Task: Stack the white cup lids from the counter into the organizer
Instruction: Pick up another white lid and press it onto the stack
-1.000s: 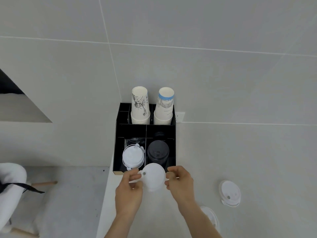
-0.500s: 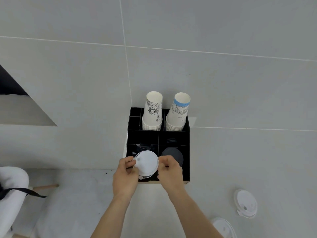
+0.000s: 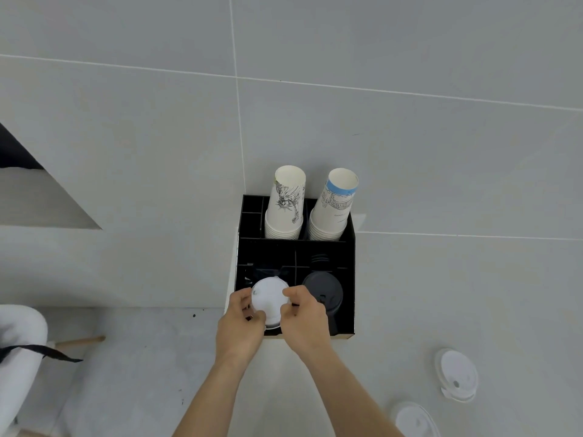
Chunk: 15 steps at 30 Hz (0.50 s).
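1. My left hand and right hand meet low in the middle of the frame, over the front-left compartment of the black organizer.
2. Between them I hold a white lid: my left fingers pinch its left edge and my right fingers pinch its right edge, fingertips curled onto the rim.
3. The lid sits over the white lid stack in that compartment; only a sliver of the stack shows below it, and I cannot tell whether the two touch.
4. Just right of it, the front-right compartment holds black lids.
5. At the organizer's back, two stacks of paper cups stand upside down, tilted slightly.
6. Two more white lids lie on the counter at the lower right of the frame: one farther right, another near the bottom edge.
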Each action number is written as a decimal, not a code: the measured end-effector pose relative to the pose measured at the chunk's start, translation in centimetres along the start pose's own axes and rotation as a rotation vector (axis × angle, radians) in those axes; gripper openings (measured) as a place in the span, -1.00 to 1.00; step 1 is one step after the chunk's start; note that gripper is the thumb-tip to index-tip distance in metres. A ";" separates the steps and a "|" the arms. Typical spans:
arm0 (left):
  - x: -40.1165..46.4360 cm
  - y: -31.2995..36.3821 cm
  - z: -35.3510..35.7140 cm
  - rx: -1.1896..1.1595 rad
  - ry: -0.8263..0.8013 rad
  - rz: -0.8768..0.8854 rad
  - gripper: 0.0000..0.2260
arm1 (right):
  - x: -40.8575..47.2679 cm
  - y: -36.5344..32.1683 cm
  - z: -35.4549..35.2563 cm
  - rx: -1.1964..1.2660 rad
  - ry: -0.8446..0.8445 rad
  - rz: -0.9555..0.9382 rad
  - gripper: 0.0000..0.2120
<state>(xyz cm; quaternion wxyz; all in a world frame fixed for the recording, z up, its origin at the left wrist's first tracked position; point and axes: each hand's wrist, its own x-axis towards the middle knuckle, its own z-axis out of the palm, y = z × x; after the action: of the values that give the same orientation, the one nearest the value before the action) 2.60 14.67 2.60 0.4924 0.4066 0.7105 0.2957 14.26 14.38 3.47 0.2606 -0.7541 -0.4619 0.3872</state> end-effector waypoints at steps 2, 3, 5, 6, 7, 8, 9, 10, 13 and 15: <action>0.0 -0.1 0.1 0.007 -0.006 -0.003 -0.57 | -0.1 0.0 0.1 -0.044 -0.020 -0.024 -0.68; -0.1 0.0 0.2 0.008 -0.009 -0.004 -0.57 | -0.2 0.0 0.1 -0.072 -0.031 -0.035 -0.67; -0.1 -0.1 0.2 0.009 -0.012 -0.005 -0.57 | -0.3 0.0 0.3 -0.107 -0.049 -0.043 -0.66; -0.1 -0.3 0.3 0.012 -0.014 -0.008 -0.57 | -0.4 0.0 0.3 -0.123 -0.059 -0.048 -0.65; -0.1 -0.4 0.3 0.017 -0.017 -0.013 -0.57 | -0.4 0.0 0.4 -0.141 -0.069 -0.056 -0.64; -0.1 -0.5 0.3 0.019 -0.021 -0.015 -0.57 | -0.5 0.1 0.5 -0.157 -0.079 -0.065 -0.62; -0.1 -0.6 0.4 0.021 -0.025 -0.016 -0.56 | -0.5 0.1 0.6 -0.168 -0.087 -0.074 -0.60; -0.1 -0.6 0.4 0.023 -0.028 -0.013 -0.56 | -0.5 0.1 0.6 -0.173 -0.090 -0.081 -0.59; -0.3 -0.7 0.4 0.035 -0.030 -0.008 -0.55 | -0.6 0.1 0.5 -0.173 -0.082 -0.093 -0.59; -0.4 -0.8 0.4 0.043 -0.009 0.003 -0.55 | -0.6 0.2 0.5 -0.163 -0.071 -0.111 -0.60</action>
<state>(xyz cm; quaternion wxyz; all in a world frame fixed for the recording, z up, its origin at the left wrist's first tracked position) 2.77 13.93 1.96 0.4862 0.4194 0.7138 0.2796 13.80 13.78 3.23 0.2029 -0.7318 -0.5420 0.3600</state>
